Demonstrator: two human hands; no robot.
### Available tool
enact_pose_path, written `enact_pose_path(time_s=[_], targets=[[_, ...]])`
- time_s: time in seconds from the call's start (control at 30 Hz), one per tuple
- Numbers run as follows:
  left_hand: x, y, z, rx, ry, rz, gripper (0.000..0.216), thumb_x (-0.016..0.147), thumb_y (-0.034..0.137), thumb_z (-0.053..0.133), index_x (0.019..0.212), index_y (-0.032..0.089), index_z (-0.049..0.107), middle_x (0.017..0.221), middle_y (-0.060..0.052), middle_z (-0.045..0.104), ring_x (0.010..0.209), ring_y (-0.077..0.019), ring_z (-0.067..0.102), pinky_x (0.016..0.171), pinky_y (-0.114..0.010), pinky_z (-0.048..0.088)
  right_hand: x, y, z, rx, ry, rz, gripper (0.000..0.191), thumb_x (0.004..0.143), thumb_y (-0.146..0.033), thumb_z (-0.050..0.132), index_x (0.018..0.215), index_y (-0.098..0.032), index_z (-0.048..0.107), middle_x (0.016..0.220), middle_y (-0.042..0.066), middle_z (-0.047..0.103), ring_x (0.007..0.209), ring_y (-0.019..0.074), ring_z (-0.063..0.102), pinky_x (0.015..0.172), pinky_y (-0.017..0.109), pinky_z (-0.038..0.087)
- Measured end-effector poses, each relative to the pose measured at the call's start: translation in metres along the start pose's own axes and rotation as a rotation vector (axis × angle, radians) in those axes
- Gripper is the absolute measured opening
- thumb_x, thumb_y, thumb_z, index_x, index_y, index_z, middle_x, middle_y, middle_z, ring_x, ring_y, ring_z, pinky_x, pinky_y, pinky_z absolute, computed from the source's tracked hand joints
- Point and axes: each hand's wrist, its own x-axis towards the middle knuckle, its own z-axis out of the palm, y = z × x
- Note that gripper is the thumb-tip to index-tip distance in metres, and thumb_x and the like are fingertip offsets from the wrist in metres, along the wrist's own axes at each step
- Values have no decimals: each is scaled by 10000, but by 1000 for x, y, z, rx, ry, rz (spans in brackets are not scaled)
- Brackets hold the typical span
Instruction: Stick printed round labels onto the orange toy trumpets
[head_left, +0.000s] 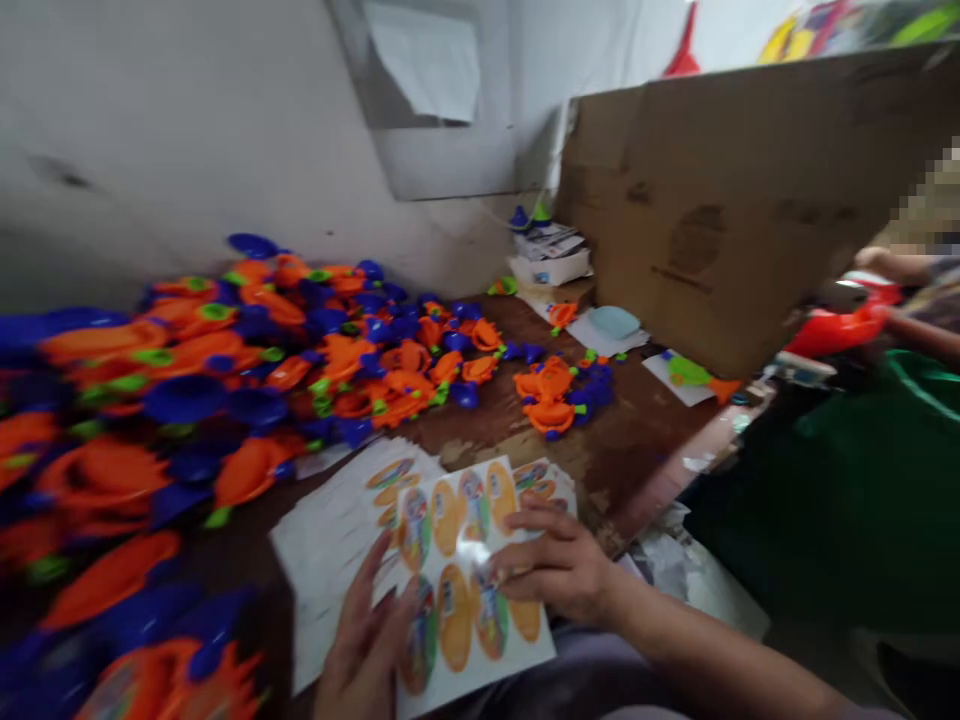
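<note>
No legible text. The oval stickers [454, 617] at 6 o'clock carry small printed panels, too blurred to read; the printed papers [547, 243] at 1 o'clock likewise show no readable words, brands or numbers.

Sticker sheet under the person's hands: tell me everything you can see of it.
The sticker sheet is white and glossy-looking, probably paper, with rows of oval labels: plain orange-yellow ovals alternating with multicoloured printed ones whose small print is illegible. It lies askew on a stack of similar sheets. The right hand rests its fingers on the upper right area, beside a patch of glare. The left hand touches its left edge.
</note>
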Motion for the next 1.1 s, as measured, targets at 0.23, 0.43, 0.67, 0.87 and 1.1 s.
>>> enact_pose_path(time_s=[0.23, 0.43, 0.67, 0.87, 1.1], targets=[[-4, 8, 14, -28, 81, 68, 621, 751, 559, 934, 1247, 201, 826, 665, 50, 657, 455, -62, 492, 413, -160, 407, 1, 1, -5, 343, 189, 498, 382, 1100, -169, 541, 1244, -403, 808, 1653, 25, 575, 1530, 222, 554, 1182, 423, 565], [-5, 11, 4, 70, -54, 159, 596, 860, 502, 855, 1371, 208, 770, 657, 47, 643, 486, -92, 540, 484, -190, 479, 17, 0, 0, 831, -32, 942, 431, 931, -402, 845, 1356, -369, 781, 1298, 62, 773, 1084, 209, 773, 841, 306, 672], [-5, 17, -2, 341, -3, 408, 315, 868, 335, 788, 1159, 228, 844, 603, 45, 658, 563, -134, 640, 598, -219, 540, 26, -3, 1, 492, 86, 786, 306, 892, -177, 806, 1159, -322, 850, 1014, 17, 809, 913, 188, 765, 806, 279, 639], [-5, 25, 5, 196, 8, 369, 156, 836, 353, 800, 810, 201, 821, 667, -23, 783, 568, -167, 716, 543, -223, 559, 37, -6, -11, 28, 85, 461, 245, 989, -127, 664, 954, -280, 852, 880, 48, 706, 787, 199, 698, 665, 284, 598], [-17, 23, 18, 347, -70, 427, 327, 983, 453, 680, 837, 191, 810, 591, -3, 705, 518, -143, 619, 514, -210, 495, 60, -27, -5, -115, -159, 303, 276, 1009, -168, 704, 1277, -209, 754, 1234, 112, 825, 1243, 332, 700, 1048, 498, 590]])
